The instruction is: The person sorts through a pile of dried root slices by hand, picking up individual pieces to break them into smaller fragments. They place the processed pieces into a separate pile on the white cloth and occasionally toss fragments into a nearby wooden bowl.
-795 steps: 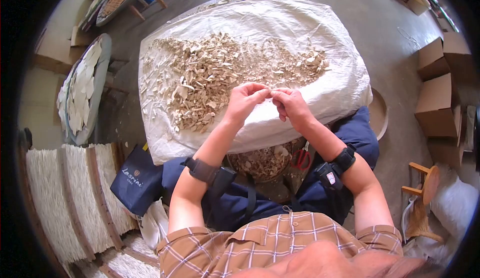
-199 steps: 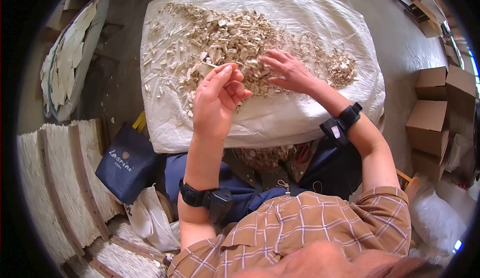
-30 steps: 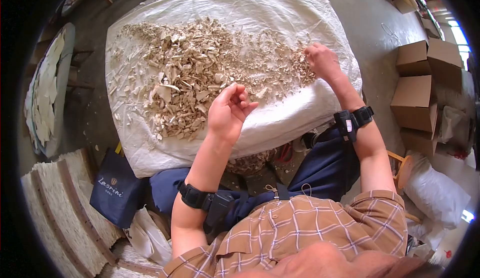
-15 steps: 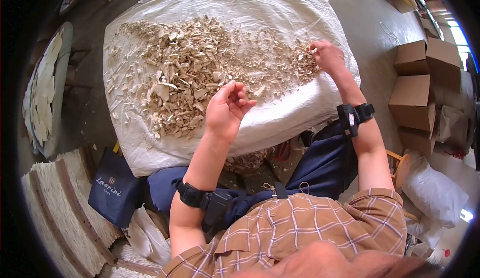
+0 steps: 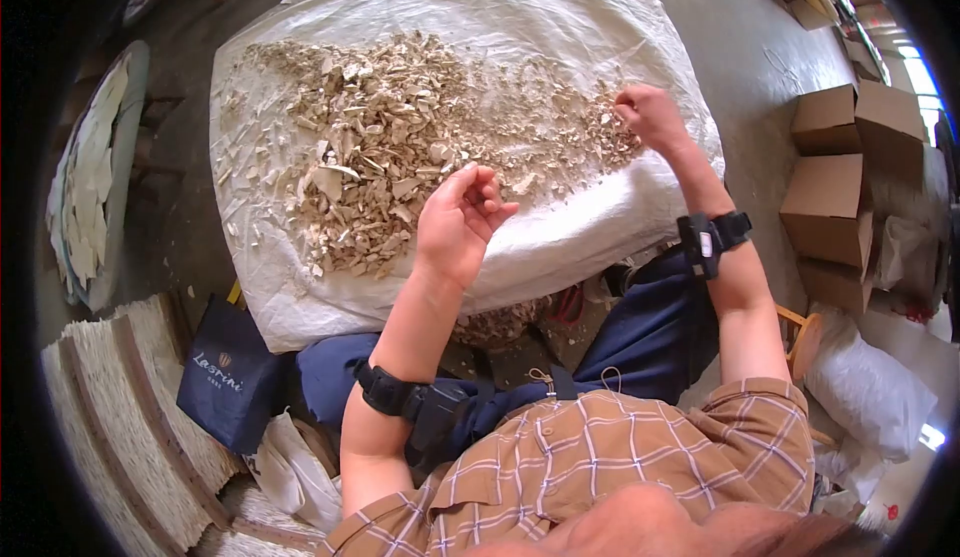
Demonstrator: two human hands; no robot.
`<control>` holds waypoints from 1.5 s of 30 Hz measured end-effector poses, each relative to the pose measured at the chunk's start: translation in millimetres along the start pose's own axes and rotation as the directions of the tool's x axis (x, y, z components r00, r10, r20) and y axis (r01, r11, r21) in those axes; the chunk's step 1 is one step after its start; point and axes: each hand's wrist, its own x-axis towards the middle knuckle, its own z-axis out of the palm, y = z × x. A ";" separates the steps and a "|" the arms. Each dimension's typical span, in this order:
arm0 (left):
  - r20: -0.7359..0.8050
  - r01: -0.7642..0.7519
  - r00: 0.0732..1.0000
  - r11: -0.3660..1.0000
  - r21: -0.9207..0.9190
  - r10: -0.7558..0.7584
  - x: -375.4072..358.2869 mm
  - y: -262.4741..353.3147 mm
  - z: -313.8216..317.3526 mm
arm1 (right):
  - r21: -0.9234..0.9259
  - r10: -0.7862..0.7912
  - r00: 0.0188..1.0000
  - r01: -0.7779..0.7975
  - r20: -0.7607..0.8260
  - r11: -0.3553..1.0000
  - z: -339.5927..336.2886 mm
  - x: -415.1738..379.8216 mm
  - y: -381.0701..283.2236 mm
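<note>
A broad heap of pale, dry flakes and chips (image 5: 370,137) lies on a white cloth (image 5: 560,12) spread over the table in front of me. At the heap's near right edge, my left hand (image 5: 460,222) is held palm inward with its fingers curled and the thumb and index finger close together. What is between them, if anything, is too small to name. My right hand (image 5: 655,117) is over a smaller patch of fine chips (image 5: 612,137) at the cloth's right side. Its fingers are pinched together, and their tips hide whatever they hold.
Open cardboard boxes (image 5: 825,207) stand on the floor to the right, above a stuffed white sack (image 5: 860,382). On the left are a dark blue bag (image 5: 228,377), layered pale slabs (image 5: 120,407) and a round tray (image 5: 125,157) bearing large pale sheets.
My right hand has shifted slightly down and its fingers have curled in; a pale bit seen at its fingertips is now out of sight. My left hand has barely moved.
</note>
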 end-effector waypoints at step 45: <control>-0.061 -0.005 0.998 1.000 0.025 0.006 -9.0 -6.1 -4.1 | -0.080 -0.073 0.990 0.083 0.119 0.993 -20.3 -19.2 14.6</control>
